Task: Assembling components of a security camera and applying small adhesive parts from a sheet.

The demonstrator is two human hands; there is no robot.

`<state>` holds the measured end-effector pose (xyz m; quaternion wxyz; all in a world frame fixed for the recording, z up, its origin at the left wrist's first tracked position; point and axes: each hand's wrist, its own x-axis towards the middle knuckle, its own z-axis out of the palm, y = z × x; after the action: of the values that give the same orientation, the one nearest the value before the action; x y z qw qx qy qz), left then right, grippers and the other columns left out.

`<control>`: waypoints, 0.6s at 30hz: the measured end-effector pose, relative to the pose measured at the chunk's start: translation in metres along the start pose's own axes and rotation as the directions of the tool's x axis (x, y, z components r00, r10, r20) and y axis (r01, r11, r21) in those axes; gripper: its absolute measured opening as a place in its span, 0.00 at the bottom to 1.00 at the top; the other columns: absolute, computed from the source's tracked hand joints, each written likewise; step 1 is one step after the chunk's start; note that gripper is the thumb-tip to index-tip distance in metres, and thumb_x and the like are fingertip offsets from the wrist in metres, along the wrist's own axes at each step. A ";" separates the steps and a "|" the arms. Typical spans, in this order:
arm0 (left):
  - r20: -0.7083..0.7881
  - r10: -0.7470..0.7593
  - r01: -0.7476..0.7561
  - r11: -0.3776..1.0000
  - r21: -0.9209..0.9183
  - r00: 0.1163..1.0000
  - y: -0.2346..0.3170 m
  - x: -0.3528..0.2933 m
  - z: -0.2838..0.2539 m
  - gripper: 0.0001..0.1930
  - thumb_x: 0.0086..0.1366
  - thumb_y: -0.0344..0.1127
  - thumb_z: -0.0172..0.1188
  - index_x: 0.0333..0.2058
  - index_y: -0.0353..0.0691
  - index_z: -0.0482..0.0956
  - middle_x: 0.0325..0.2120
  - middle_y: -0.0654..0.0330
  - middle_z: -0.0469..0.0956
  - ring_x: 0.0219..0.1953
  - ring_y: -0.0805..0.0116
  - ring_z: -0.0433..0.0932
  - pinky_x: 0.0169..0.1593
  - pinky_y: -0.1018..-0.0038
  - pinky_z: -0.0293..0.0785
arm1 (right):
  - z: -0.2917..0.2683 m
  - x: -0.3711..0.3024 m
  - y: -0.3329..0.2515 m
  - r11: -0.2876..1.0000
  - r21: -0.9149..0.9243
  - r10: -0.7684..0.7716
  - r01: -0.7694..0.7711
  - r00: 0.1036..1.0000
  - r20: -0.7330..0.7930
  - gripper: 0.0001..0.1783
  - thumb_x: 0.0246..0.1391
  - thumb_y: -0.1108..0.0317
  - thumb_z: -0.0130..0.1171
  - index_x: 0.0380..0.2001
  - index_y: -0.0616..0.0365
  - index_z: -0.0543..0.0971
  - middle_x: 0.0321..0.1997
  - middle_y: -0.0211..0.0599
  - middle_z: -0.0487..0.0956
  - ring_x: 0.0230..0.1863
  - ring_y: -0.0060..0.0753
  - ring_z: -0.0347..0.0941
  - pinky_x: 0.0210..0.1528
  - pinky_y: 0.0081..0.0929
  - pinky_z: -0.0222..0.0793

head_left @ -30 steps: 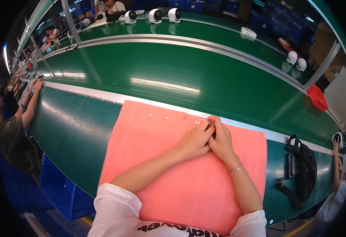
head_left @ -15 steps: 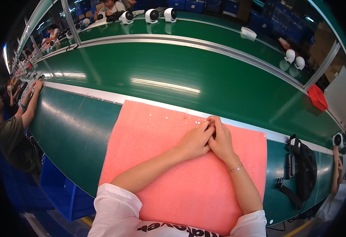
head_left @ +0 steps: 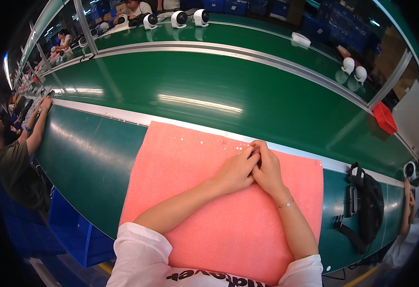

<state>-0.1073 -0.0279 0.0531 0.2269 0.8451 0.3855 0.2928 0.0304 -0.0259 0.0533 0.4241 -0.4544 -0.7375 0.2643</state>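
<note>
My left hand and my right hand meet near the far edge of a pink foam mat. Their fingers are curled and pressed against each other; whether anything lies between them is hidden. Both forearms rest on or just above the mat. Several tiny round clear or white pieces are scattered on the foam just left of my fingertips, and a few small pieces lie at its far right corner.
Beyond the mat runs a wide green conveyor with a metal rail. Black-and-white dome cameras stand on a farther belt. At right are a black bag and a red bin. A co-worker reaches in at left, another's hand at right.
The dome cameras on the farther belt have shifted slightly left, and the white units at its right end have too. My hands have not visibly moved.
</note>
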 end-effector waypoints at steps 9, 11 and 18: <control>0.003 -0.004 0.004 1.000 0.004 1.000 0.000 0.000 0.001 0.22 0.50 0.28 0.58 0.45 0.31 0.67 0.42 0.46 0.67 0.39 0.47 0.72 0.38 0.60 0.72 | 0.001 0.000 0.001 1.000 -0.003 -0.007 0.007 1.000 -0.009 0.23 0.40 0.83 0.51 0.43 0.58 0.67 0.32 0.47 0.76 0.36 0.51 0.72 0.36 0.41 0.67; 0.008 -0.006 0.006 1.000 0.003 1.000 0.000 0.000 0.001 0.22 0.50 0.28 0.58 0.46 0.31 0.67 0.42 0.46 0.67 0.39 0.47 0.72 0.38 0.60 0.72 | 0.000 -0.001 0.002 1.000 -0.006 -0.005 0.005 1.000 -0.008 0.23 0.40 0.83 0.51 0.43 0.58 0.67 0.32 0.47 0.76 0.36 0.51 0.72 0.36 0.41 0.67; 0.001 0.004 -0.004 1.000 0.007 1.000 0.000 0.000 0.000 0.22 0.50 0.28 0.58 0.46 0.31 0.67 0.43 0.46 0.67 0.39 0.47 0.73 0.38 0.60 0.73 | 0.000 0.000 -0.001 1.000 -0.006 -0.003 0.003 1.000 -0.002 0.23 0.40 0.83 0.51 0.43 0.58 0.66 0.32 0.48 0.75 0.35 0.52 0.72 0.35 0.41 0.67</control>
<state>-0.1074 -0.0279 0.0530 0.2236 0.8468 0.3846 0.2915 0.0303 -0.0263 0.0539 0.4240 -0.4548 -0.7384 0.2610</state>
